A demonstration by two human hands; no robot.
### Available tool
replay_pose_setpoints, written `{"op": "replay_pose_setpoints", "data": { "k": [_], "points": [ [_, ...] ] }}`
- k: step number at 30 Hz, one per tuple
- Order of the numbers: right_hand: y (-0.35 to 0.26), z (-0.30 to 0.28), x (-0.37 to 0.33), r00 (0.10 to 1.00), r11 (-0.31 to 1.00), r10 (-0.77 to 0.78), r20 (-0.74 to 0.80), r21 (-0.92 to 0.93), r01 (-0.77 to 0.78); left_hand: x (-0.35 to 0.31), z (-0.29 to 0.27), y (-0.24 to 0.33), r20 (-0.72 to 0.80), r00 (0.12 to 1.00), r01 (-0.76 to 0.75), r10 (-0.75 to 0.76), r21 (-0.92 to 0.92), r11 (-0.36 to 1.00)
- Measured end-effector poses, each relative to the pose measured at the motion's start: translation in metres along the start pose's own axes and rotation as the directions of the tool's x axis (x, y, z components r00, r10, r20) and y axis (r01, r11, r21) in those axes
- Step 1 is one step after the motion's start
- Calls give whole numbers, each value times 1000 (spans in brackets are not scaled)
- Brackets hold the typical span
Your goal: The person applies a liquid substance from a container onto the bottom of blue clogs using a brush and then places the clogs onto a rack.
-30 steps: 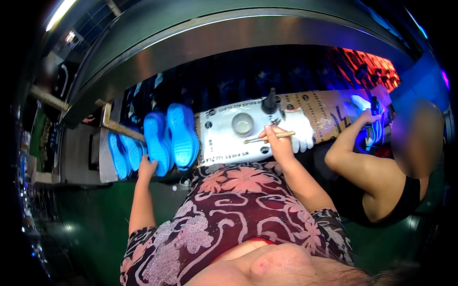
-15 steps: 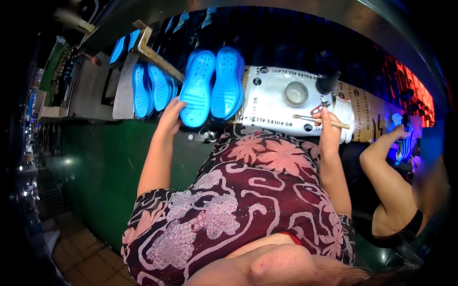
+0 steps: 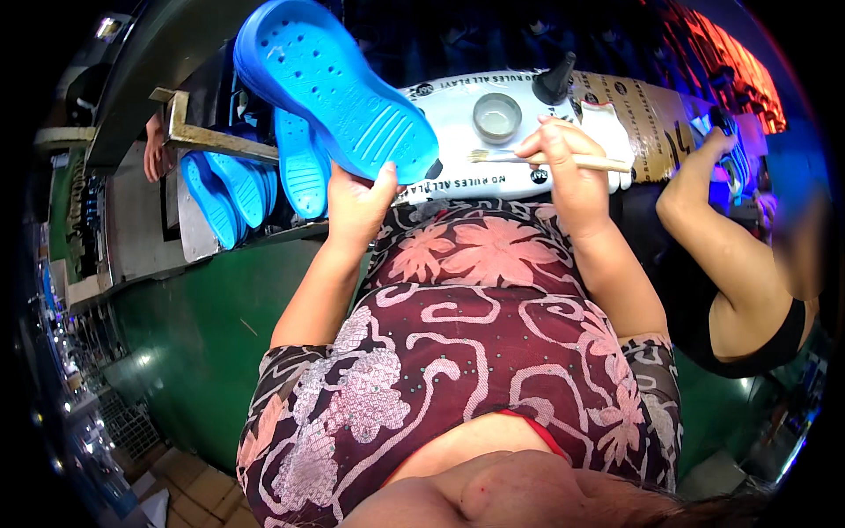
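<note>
My left hand (image 3: 359,201) grips a blue perforated shoe sole (image 3: 339,97) at its near end, thumb on the upper face. The sole is raised and tilted over the work surface, its far end up and to the left. In my right hand (image 3: 568,172) is a brush with a pale wooden handle (image 3: 600,162), its bristles pointing left toward the sole but apart from it. Beyond the brush stands a small round grey bowl (image 3: 497,118) with pale contents. Another blue sole (image 3: 304,172) lies partly hidden behind the held one.
Several blue soles (image 3: 216,198) lie at the left beside a worn angled bar (image 3: 220,141). A black cone-tipped bottle (image 3: 553,81) and a white glove-like item (image 3: 607,132) sit on the white printed wrapping (image 3: 449,106). Co-workers' hands show at far left (image 3: 157,151) and right (image 3: 720,145).
My left hand has lifted one blue sole off the surface and brought it rightward. My right hand, still holding the brush, has moved slightly left. A hand has come into view at far left.
</note>
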State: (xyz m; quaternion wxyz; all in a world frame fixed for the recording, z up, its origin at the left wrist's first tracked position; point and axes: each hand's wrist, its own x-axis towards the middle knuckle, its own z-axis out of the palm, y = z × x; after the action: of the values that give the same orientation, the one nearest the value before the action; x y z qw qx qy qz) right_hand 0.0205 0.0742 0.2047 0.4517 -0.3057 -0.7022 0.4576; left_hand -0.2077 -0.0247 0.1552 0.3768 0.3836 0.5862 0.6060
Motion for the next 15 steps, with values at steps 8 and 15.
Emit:
{"op": "replay_pose_setpoints", "data": {
  "k": [8, 15],
  "points": [
    [15, 10, -2, 937, 903, -308, 167, -258, 343, 1, 35, 6, 55, 985, -166, 161, 114, 979],
    [27, -1, 1, 949, 906, -299, 100, -281, 315, 8, 33, -1, 96, 965, -259, 243, 225, 939]
  ]
}}
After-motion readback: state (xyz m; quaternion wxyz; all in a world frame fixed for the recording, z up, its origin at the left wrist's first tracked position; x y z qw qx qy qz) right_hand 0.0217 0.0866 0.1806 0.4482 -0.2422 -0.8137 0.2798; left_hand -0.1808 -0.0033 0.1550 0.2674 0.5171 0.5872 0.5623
